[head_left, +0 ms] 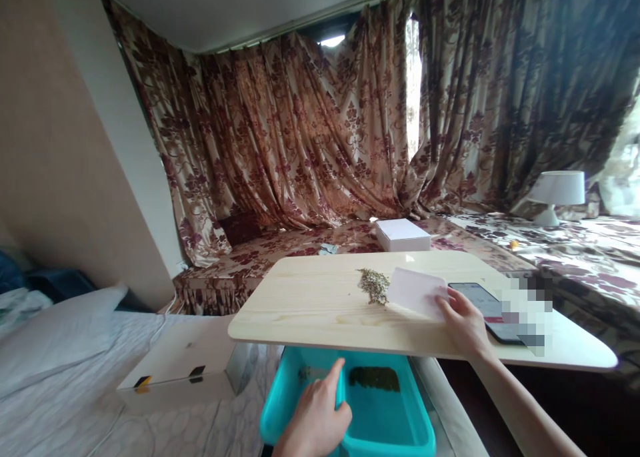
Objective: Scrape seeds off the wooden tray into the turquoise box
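My right hand (465,323) grips a thin white plastic sheet (417,291) at its right end, holding it tilted over the wooden tabletop (300,297). The sheet's left edge is beside a small heap of dried green-brown bits (374,286), like dried herbs or seeds. Below the table's front edge is a turquoise two-compartment bin (430,437). Over its divider and left side hovers my left hand (317,410), index finger stretched and thumb apart, with nothing visible in it. More dark green bits (375,379) lie in the right compartment, and a few in the left one.
A dark phone (480,307) lies on the table right of my right hand, partly behind blurred squares. On the bed to the left is a white box (185,360). Another white box (403,233) stands behind the table, and a lamp (557,193) at the far right.
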